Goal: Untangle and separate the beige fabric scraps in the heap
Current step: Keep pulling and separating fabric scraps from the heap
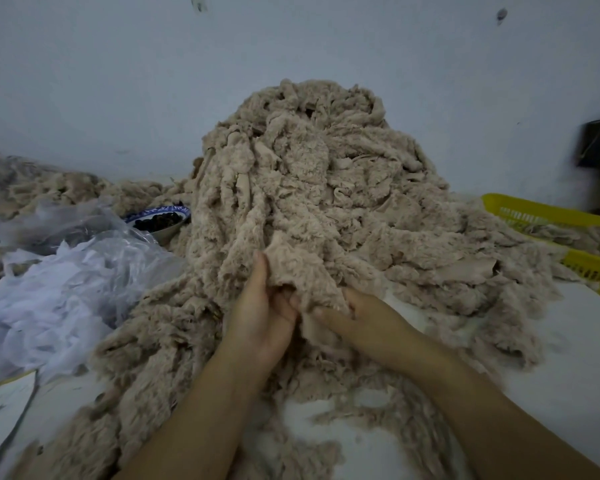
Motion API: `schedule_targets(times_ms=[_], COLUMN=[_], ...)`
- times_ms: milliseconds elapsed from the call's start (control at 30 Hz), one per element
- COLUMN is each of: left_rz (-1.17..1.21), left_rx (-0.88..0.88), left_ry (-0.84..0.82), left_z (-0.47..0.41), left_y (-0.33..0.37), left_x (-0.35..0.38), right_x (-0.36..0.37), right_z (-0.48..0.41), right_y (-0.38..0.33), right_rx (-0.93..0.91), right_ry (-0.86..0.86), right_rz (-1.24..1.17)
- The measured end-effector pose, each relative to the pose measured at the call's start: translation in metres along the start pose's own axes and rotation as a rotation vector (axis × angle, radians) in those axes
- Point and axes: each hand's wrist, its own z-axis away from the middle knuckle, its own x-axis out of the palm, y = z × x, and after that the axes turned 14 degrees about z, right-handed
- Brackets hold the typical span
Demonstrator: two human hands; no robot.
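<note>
While left hand (pixel 261 318) and right hand (pixel 359 315) fingers (pixel 260 271) pinch 1 scrap (pixel 303 268) | basket (pixel 534 206): beige scraps (pixel 568 234) | bowl (pixel 168 233): dark pieces (pixel 158 221)

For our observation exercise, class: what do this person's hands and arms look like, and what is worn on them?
The left forearm and right forearm are bare, with no sleeves in view. The left hand and right hand wear no gloves, and no ring, watch or bracelet shows.

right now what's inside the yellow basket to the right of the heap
Beige fabric scraps lie inside the yellow basket. The heap covers part of its near wall, and the scraps cover its floor, so anything beneath them cannot be seen.
</note>
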Motion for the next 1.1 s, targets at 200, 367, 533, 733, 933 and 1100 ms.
schedule_targets(times_ms=[200,367,533,733,933,1100], left_rz=[0.182,0.116,0.086,-0.426,-1.024,-0.998], left_rx=[0.071,0.123,0.080,0.014,0.093,0.142], left_ry=[0.077,0.139,0.096,-0.047,-0.441,-0.446], left_z=[-0.006,-0.009,-0.011,-0.002,0.016,0.017], left_y=[0.011,0.008,0.014,0.003,-0.015,-0.011], left_x=[-0.003,-0.006,-0.010,-0.005,-0.002,0.002], right_x=[-0.020,-0.022,-0.026,-0.026,-0.021,-0.022], right_z=[-0.001,0.000,-0.001,-0.002,0.003,-0.003], right_y=[0.008,0.002,0.005,0.012,0.003,0.008], right_rx=[0.180,0.257,0.363,0.213,0.177,0.354], right_ry=[0.160,0.192,0.291,0.266,0.231,0.451], right_rz=[-0.356,-0.780,-0.809,-0.829,-0.596,-0.548])
